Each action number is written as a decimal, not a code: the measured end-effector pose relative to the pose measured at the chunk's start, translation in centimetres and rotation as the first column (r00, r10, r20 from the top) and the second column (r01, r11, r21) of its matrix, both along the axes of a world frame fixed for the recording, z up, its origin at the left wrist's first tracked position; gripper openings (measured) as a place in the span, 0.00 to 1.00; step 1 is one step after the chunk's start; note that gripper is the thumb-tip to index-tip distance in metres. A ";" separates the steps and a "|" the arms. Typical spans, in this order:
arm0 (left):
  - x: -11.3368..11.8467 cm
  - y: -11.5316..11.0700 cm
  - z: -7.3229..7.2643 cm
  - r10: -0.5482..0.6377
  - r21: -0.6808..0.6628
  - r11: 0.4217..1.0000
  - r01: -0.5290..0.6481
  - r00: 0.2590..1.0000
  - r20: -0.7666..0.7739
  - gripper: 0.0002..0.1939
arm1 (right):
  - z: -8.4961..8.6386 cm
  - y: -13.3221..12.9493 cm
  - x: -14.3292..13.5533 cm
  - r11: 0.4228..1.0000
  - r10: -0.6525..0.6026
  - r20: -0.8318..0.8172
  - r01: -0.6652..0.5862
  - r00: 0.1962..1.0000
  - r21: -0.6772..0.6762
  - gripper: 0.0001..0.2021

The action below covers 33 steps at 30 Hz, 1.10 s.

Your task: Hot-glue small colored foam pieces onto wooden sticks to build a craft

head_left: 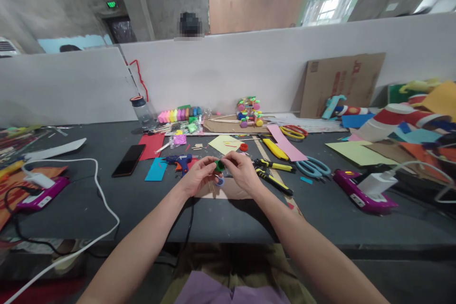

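Over the near middle of the table, my left hand (199, 175) pinches a small green bottle cap (219, 166), its hollow side partly showing. My right hand (243, 171) has its fingertips pressed together at the cap's right rim; whatever is between them is hidden. Just below the fingers are a small blue-and-white round piece (220, 182) and some thin wooden sticks (211, 187), and I cannot tell whether these are held. Beneath both hands lies a strip of brown cardboard (231, 190).
Left of my hands lie a blue glue gun (181, 161) and a phone (128, 160). To the right are pliers (274, 181), a yellow utility knife (276, 148) and blue-handled scissors (313, 167). Purple power strips (366, 194) sit on both sides. A red cap (244, 147) lies beyond my hands.
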State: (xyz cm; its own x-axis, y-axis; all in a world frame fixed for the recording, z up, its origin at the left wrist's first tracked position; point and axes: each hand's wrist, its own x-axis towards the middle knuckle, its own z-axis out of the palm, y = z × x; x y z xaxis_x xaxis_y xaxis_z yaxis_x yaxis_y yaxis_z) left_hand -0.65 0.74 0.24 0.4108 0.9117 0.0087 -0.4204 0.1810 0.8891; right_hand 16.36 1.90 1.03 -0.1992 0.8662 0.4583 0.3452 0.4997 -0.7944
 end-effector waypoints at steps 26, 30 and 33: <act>-0.5 0.3 0.2 0.120 -0.075 0.989 -0.126 0.990 -0.080 0.17 | 0.8 -0.5 1.0 0.967 0.149 0.359 -0.212 0.921 0.141 0.11; -0.5 0.0 0.4 -0.029 -0.142 0.990 0.015 0.995 -0.099 0.18 | 0.8 -0.5 0.9 0.969 0.156 0.262 -0.199 0.952 0.145 0.11; -0.6 0.1 0.3 -0.070 -0.179 0.982 0.058 0.996 -0.062 0.17 | 0.7 -0.6 0.7 0.964 0.142 0.273 -0.195 0.952 0.179 0.10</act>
